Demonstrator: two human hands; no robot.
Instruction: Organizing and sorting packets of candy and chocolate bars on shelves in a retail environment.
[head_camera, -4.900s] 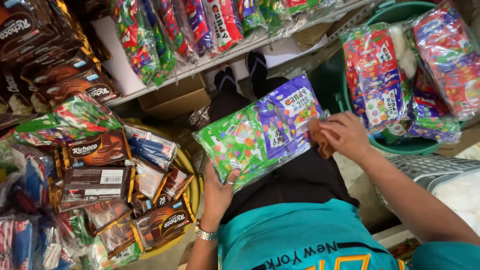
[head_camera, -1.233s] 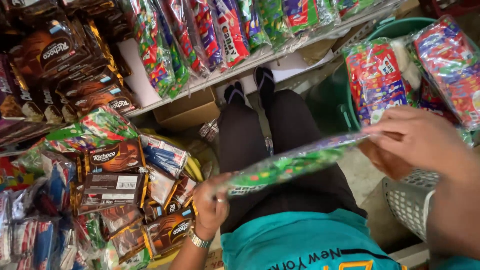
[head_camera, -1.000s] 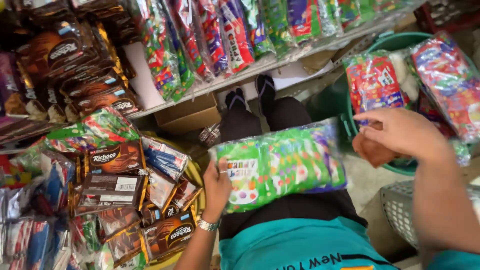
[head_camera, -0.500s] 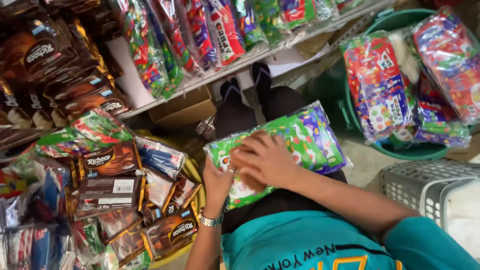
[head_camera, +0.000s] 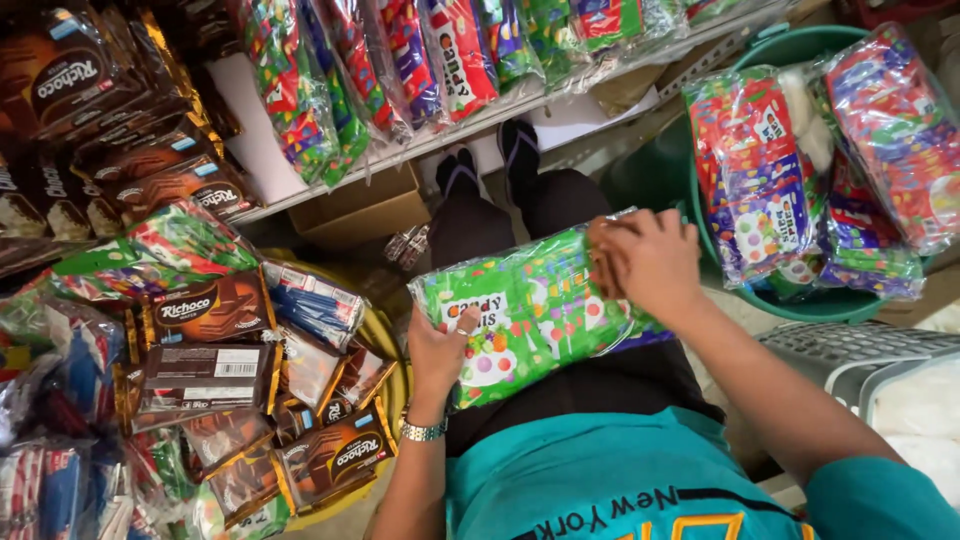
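Green candy pack (head_camera: 530, 315) lies across the person's lap, above the black trousers. Left hand (head_camera: 438, 352) has its grip closed on the pack's left edge, thumb on top. Right hand (head_camera: 645, 262) presses a brown cloth (head_camera: 601, 270) against the pack's upper right end, fingers curled around the cloth. Green tub (head_camera: 705, 235) of red packs stands just right.

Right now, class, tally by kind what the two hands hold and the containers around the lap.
Green candy pack, in left hand: 1
Brown cloth, under right hand: 1
Green tub: 1
Yellow tub: 1
Grey basket: 1
Cardboard box: 1
Total: 6
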